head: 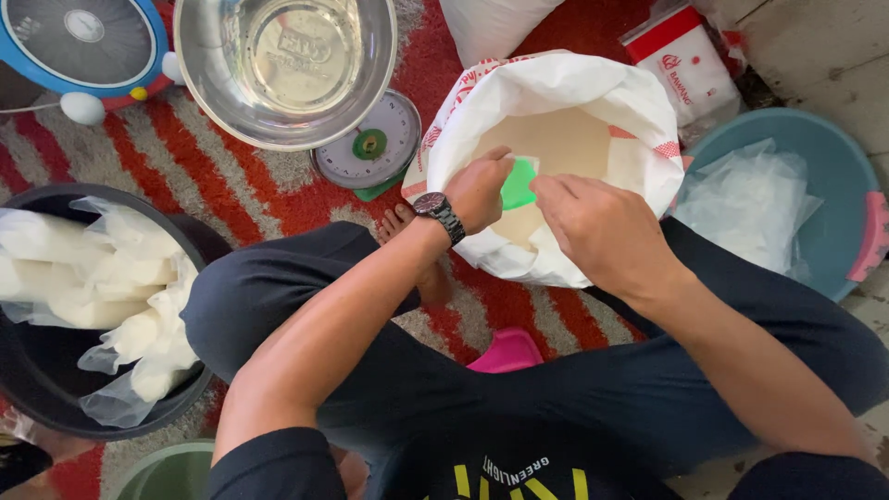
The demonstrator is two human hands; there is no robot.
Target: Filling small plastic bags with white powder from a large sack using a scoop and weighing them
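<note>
A white woven sack (pixel 593 93), rolled open, stands in front of my crossed legs and holds pale flour-like powder (pixel 565 139). My left hand (pixel 480 190), with a dark wristwatch on the wrist, reaches into the sack's mouth and grips a green scoop (pixel 519 183) together with a thin clear bag edge. My right hand (pixel 602 231) is at the sack's mouth just right of the scoop, fingers pinched on the clear plastic bag. Much of the scoop is hidden by both hands.
A kitchen scale (pixel 370 148) with a steel bowl (pixel 287 65) sits at the far left of the sack. A black tub (pixel 37 370) of filled clear bags is at left. A blue basin (pixel 824 167) holds empty plastic bags at right. A fan (pixel 79 42) is top left.
</note>
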